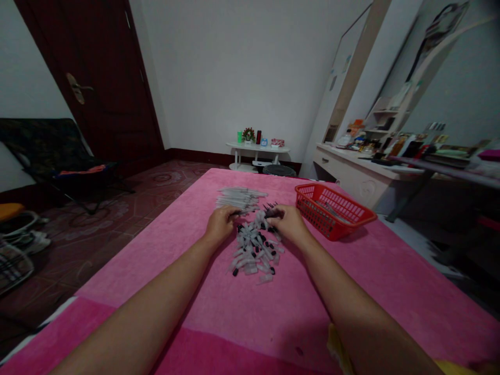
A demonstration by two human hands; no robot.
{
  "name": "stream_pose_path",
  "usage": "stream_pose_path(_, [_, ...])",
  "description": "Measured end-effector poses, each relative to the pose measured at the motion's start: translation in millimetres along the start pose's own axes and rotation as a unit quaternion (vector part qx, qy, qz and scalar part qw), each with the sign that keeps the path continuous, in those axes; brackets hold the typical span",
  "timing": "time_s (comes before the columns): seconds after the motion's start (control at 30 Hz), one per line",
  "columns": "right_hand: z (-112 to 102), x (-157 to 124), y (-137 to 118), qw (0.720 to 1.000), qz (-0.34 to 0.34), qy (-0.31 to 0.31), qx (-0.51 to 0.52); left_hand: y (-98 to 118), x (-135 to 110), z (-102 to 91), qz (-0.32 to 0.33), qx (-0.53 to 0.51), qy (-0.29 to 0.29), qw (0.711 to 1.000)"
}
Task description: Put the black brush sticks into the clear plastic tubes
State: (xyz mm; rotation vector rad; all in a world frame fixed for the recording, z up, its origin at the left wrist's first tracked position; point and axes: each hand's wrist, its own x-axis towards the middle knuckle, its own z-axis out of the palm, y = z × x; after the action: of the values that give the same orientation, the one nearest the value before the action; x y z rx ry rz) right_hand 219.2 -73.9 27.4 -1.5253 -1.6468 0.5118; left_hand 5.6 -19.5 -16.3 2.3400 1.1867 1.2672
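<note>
My left hand is closed at the left edge of a loose pile, its fingertips curled by a dark bit too small to name. A neat stack of slim whitish, pen-like sticks lies just beyond it. My right hand pinches at the pile's upper right, with something small and dark at its fingertips. Thin black pointed pieces stick out beside those fingers. Between and below both hands spreads the pile of small translucent caps or sleeves, mixed with short black pieces.
A red plastic basket holding slim pieces stands right of my right hand. Everything lies on a pink cloth-covered surface. Farther off are a small white table, a dressing table with bottles, and a folding chair.
</note>
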Motion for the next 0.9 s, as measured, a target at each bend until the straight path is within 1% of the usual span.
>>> stream_pose_path(0.07, [-0.8,1.6,0.2,0.998,-0.002,0.019,0.062,4.3,-0.6,-1.6,0.006,0.017,-0.008,1.0])
stream_pose_path(0.13, [-2.3,2.1,-0.7,0.995,-0.002,0.025,0.101,7.5,-1.0,-2.6,0.009,0.029,-0.015,0.999])
stream_pose_path(0.3, [-3.3,1.6,-4.8,0.989,-0.014,0.042,0.14,10.6,-1.3,-2.9,0.028,0.037,-0.027,0.999])
stream_pose_path(0.4, [-2.1,1.4,-6.5,0.985,-0.015,0.038,0.169,11.1,-0.9,-3.0,0.034,0.038,-0.026,0.998])
stream_pose_path(0.5, [-0.8,0.0,-8.2,0.98,0.016,0.027,0.195,11.3,-0.4,-3.1,0.037,0.04,-0.031,0.998])
stream_pose_path(0.63, [0.1,-3.6,-11.8,0.967,0.062,0.015,0.246,10.7,-0.4,-2.6,0.035,0.04,-0.033,0.998])
stream_pose_path(0.7, [-0.2,-4.7,-13.7,0.971,0.053,0.019,0.232,10.6,-0.6,-2.5,0.034,0.04,-0.037,0.998])
stream_pose_path(0.8, [-1.0,-4.6,-14.6,0.983,0.021,0.035,0.18,11.2,-0.8,-3.0,0.034,0.039,-0.038,0.998])
stream_pose_path(0.9, [-0.5,-3.3,-12.0,0.985,0.005,0.037,0.166,11.8,-1.0,-3.5,0.039,0.042,-0.036,0.998])
